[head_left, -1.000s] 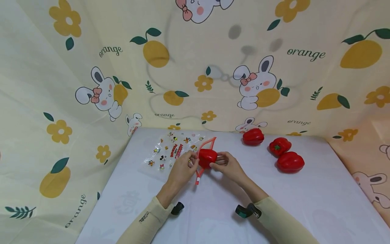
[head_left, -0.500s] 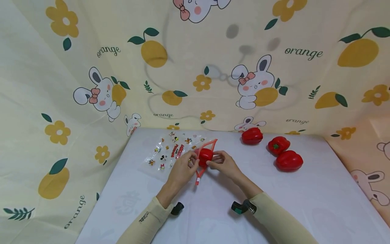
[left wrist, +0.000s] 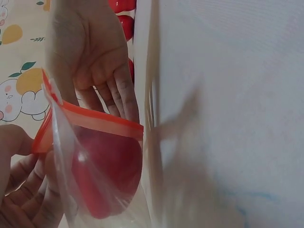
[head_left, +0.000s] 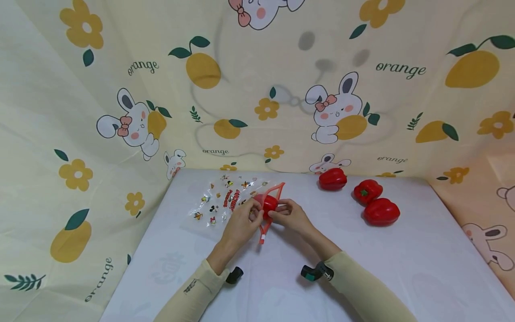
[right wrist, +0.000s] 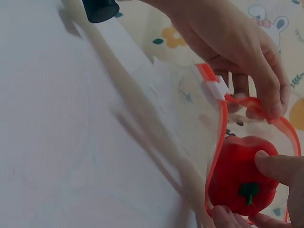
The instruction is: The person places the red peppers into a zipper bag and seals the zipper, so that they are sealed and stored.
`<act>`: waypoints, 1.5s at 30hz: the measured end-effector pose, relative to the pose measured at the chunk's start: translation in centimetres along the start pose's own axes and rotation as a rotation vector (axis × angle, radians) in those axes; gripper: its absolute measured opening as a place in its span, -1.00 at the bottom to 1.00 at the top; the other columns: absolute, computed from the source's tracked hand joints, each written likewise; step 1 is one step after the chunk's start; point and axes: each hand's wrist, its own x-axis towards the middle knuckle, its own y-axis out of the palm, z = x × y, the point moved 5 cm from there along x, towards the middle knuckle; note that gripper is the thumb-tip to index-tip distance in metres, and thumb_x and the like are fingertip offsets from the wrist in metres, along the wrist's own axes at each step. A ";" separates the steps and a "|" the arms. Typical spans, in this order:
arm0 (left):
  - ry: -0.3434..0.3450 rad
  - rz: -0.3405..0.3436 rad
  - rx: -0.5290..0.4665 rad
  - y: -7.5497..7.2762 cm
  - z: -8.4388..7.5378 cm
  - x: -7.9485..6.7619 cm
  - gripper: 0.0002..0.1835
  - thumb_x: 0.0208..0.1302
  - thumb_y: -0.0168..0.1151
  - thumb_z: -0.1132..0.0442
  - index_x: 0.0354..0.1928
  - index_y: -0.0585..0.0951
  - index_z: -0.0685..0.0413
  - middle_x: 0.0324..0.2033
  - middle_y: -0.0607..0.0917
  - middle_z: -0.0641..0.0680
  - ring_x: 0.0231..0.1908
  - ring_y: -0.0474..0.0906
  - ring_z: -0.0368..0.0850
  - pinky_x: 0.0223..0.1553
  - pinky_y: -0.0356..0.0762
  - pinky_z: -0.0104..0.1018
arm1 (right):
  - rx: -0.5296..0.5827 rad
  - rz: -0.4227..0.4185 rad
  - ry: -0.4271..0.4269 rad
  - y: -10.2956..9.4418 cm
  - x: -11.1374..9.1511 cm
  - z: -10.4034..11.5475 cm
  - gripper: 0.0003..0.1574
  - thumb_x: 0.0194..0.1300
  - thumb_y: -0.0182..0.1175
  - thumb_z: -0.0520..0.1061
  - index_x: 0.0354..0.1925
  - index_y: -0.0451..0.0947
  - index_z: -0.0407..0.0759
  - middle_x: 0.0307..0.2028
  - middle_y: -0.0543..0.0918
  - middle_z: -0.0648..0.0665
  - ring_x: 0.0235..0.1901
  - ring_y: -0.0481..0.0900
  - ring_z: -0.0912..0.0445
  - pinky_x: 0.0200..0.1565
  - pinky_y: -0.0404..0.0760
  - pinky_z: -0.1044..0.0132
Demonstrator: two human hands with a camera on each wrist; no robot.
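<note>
Cream-sleeved left hand, eight o'clock of the pepper, pinches the bag by its rim; right hand, at four, grips the pepper in the bag's mouth; farther, at two to three, three more peppers

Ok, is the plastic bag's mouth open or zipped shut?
Open: in the right wrist view, the orange edges of the plastic bag stand apart, with the red pepper between them.
</note>
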 end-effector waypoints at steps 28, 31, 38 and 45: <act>0.009 0.028 0.030 0.1 0.2 0.3 -0.90 0.48 0.36 0.29 -0.10 0.61 0.00 -0.30 0.69 -0.07 -0.35 0.58 -0.27 -0.26 0.64 -0.40 | 0.017 -0.018 -0.060 1.0 0.2 0.4 -0.39 0.43 0.44 -0.14 0.34 0.54 -0.30 0.10 0.75 -0.30 0.05 0.75 -0.09 -0.04 0.74 0.22; -0.002 0.030 0.033 0.0 0.4 0.3 -0.89 0.48 0.37 0.29 -0.10 0.61 -0.01 -0.30 0.69 -0.07 -0.34 0.58 -0.27 -0.25 0.64 -0.40 | 0.004 -0.023 -0.072 0.5 0.1 0.3 -0.39 0.44 0.44 -0.13 0.34 0.54 -0.33 0.12 0.74 -0.32 0.07 0.75 -0.12 -0.01 0.75 0.18; -0.034 0.031 0.036 -0.1 0.6 0.3 -0.90 0.47 0.38 0.30 -0.09 0.63 0.01 -0.31 0.68 -0.08 -0.34 0.57 -0.24 -0.27 0.63 -0.41 | -0.020 -0.006 -0.091 -0.9 -0.8 0.6 -0.39 0.46 0.42 -0.15 0.37 0.52 -0.31 0.17 0.71 -0.33 0.12 0.75 -0.15 0.07 0.76 0.08; -0.050 0.023 0.046 -0.3 0.6 0.3 -0.88 0.44 0.39 0.32 -0.07 0.64 0.04 -0.31 0.68 -0.08 -0.35 0.56 -0.26 -0.28 0.62 -0.42 | -0.072 -0.010 -0.103 -2.9 -2.0 0.4 -0.35 0.46 0.42 -0.09 0.38 0.50 -0.31 0.20 0.68 -0.33 0.17 0.71 -0.15 0.12 0.73 0.14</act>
